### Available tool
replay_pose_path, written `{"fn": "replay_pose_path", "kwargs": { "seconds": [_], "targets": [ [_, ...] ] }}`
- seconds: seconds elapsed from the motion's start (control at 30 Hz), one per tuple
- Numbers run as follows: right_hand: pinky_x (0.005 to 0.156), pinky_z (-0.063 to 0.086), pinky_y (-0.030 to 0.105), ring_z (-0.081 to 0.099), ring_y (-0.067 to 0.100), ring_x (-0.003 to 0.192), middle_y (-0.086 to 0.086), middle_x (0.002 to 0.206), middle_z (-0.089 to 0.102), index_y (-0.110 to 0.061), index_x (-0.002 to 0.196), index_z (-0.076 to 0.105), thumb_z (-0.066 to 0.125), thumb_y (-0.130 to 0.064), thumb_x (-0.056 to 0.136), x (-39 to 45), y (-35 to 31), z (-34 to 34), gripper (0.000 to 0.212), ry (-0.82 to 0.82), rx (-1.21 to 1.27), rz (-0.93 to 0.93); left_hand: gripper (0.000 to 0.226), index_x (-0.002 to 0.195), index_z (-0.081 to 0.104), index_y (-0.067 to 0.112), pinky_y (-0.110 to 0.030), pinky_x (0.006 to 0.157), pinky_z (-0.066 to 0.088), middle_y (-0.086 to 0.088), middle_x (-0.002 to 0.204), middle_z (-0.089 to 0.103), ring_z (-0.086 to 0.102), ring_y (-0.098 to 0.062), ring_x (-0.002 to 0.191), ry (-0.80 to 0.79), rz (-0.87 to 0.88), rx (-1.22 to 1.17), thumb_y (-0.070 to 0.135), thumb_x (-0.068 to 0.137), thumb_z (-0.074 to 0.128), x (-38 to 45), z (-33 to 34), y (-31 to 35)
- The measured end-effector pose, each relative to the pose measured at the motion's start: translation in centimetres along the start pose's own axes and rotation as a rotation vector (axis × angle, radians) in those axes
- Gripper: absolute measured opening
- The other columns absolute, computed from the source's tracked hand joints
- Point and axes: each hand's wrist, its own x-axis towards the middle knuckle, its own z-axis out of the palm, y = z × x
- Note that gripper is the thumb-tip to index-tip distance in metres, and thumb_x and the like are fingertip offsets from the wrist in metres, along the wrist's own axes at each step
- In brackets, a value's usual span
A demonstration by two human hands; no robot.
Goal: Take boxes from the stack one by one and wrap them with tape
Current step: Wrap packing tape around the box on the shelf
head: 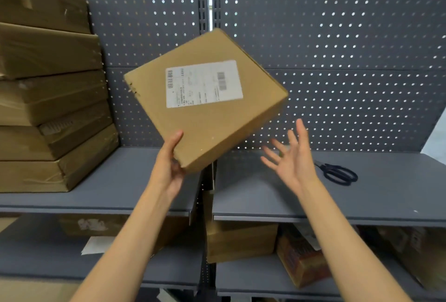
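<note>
Above the grey shelf (pixel 135 181), tilted cardboard box (pixel 205 118) gripped at its near corner by left hand (pixel 169 164), right hand (pixel 293 156) apart, fingers spread, stack of boxes (pixel 48 108) far left, scissors (pixel 337 172) right.

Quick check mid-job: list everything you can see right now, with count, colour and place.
held box: one, brown with a white label, tilted in the air above the shelf
stacked boxes: about six, brown, piled at the left of the shelf
scissors: one pair, black, lying on the shelf at the right
shelf: grey, two boards side by side
pegboard: grey, behind the shelf
lower boxes: several, brown, on the shelf below; count unclear
paper: one white sheet, lower shelf, left
left hand: grips the held box's lower corner
right hand: open, fingers spread, apart from the box
</note>
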Motion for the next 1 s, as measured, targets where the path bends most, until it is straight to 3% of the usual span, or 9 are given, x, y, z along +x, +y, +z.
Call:
{"fn": "replay_pose_path", "kwargs": {
  "seconds": [0.1,0.17,0.23,0.37,0.47,0.57,0.67,0.8,1.0],
  "targets": [
    [0.086,0.050,0.038,0.062,0.020,0.105,-0.001,0.135,0.047,-0.049,0.145,0.022,0.082,-0.071,0.033,-1.0,2.2,2.5,0.129,-0.125,-0.065,0.025,0.051,0.125,0.056,0.013,-0.038,0.089,0.051,-0.006,0.115,0.067,0.063,-0.021,0.102,0.009,-0.013,-0.179,0.022,0.077,0.070,-0.2,2.5,-2.4],
    [0.085,0.052,0.037,0.066,0.013,0.095,-0.009,0.120,0.064,-0.036,0.152,0.009,0.085,-0.049,0.056,-0.9,3.6,4.4,0.122,-0.157,-0.060,-0.021,0.091,0.138,0.041,0.007,-0.033,0.086,0.053,-0.011,0.127,0.062,0.062,-0.022,0.110,0.025,-0.021,-0.205,0.021,0.059,0.084,-0.4,4.3,-4.0],
    [0.097,0.049,0.040,0.065,0.015,0.105,-0.005,0.119,0.067,-0.029,0.150,0.018,0.082,-0.029,0.063,-0.9,4.5,5.9,0.108,-0.119,-0.044,-0.136,0.109,0.141,0.031,0.006,-0.028,0.086,0.054,-0.014,0.132,0.058,0.059,-0.022,0.117,0.045,-0.021,-0.183,0.023,0.048,0.086,-0.5,5.4,-5.0],
    [0.099,0.048,0.041,0.061,0.023,0.114,0.004,0.124,0.065,-0.024,0.140,0.038,0.079,-0.020,0.065,-1.1,4.0,5.7,0.085,-0.042,0.012,-0.201,0.112,0.142,0.030,0.011,-0.026,0.080,0.055,-0.008,0.130,0.060,0.061,-0.017,0.115,-0.016,-0.020,-0.055,0.030,0.047,0.086,-0.2,5.5,-4.8],
    [0.093,0.051,0.041,0.062,0.025,0.113,0.004,0.122,0.066,-0.022,0.136,0.047,0.073,-0.012,0.070,-0.7,2.9,3.6,0.071,-0.016,0.037,-0.160,0.099,0.147,0.015,0.023,-0.041,0.094,0.052,-0.007,0.130,0.054,0.059,-0.021,0.112,0.087,0.062,-0.036,0.023,0.072,0.080,0.5,4.2,-3.6],
    [0.072,0.055,0.030,0.066,0.019,0.101,0.003,0.119,0.067,-0.017,0.136,0.050,0.074,-0.015,0.070,-0.8,1.4,1.4,0.070,-0.019,-0.040,-0.093,0.106,0.149,-0.005,0.037,-0.045,0.101,0.046,-0.002,0.136,0.044,0.055,-0.016,0.112,0.197,0.224,0.104,0.022,0.079,0.074,1.4,1.4,-1.4],
    [0.067,0.056,0.030,0.067,0.017,0.091,0.003,0.115,0.068,-0.015,0.135,0.053,0.070,-0.019,0.078,-0.8,0.8,-0.2,0.060,-0.023,-0.098,0.033,0.097,0.149,0.011,0.041,-0.046,0.102,0.045,0.000,0.141,0.038,0.048,-0.021,0.124,0.126,0.223,0.341,0.032,0.077,0.075,1.9,-1.6,-0.6],
    [0.084,0.055,0.036,0.067,0.020,0.098,0.005,0.116,0.069,-0.016,0.128,0.060,0.070,-0.022,0.075,-0.9,1.5,-1.2,0.054,-0.029,-0.145,0.138,0.057,0.141,0.043,0.026,-0.037,0.097,0.044,-0.001,0.137,0.052,0.049,-0.019,0.123,0.103,0.124,0.436,0.038,0.088,0.062,2.0,-3.6,-1.5],
    [0.106,0.042,0.045,0.057,0.022,0.120,0.002,0.123,0.066,-0.018,0.121,0.066,0.080,-0.031,0.060,-1.0,2.6,-1.9,0.063,0.039,-0.193,0.145,0.068,0.142,0.042,0.030,-0.044,0.116,0.026,0.008,0.142,0.047,0.039,-0.016,0.133,0.092,0.047,0.558,0.055,0.082,0.061,1.6,-5.0,-3.0]
  ]
}}
